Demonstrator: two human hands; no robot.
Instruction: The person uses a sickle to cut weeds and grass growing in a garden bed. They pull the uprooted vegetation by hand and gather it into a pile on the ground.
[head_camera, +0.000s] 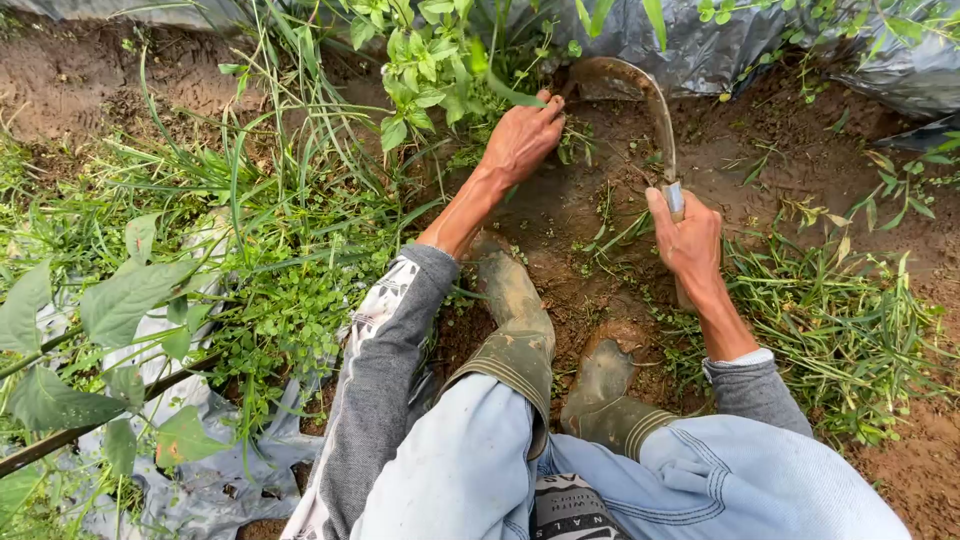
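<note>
Head view: person squats over a bare patch of wet brown soil (600, 200), both arms stretched fwd. Left hand (522, 140) reaches into the base of a leafy green weed clump (430, 70) at the top centre; its grip is pressed together around a bunch of stems, knuckles up, prob. to gather them taut & keep the fingers clear of the blade. Exactly how many stems are pinched is hidden by the leaves.

Right hand (688, 240) has its grip wrapped tight on the handle of a curved, mud-smeared metal sickle (655, 110); the blade arcs up & left from the fist, tip ending near the left hand, w/ the hook side turned toward the held stems, so it sits where a pull back toward the body would meet them.

Two muddy olive rubber boots (520, 320) are planted in the soil between the arms, low stance bringing the hands close to the ground. Loose cut green grass (840, 320) lies in a heap just right of the right forearm, apart from the bare patch. Grey plastic mulch sheet (700, 45) runs along the top edge behind the weeds, more of it at lower left under broad-leaved plants (120, 300)
</note>
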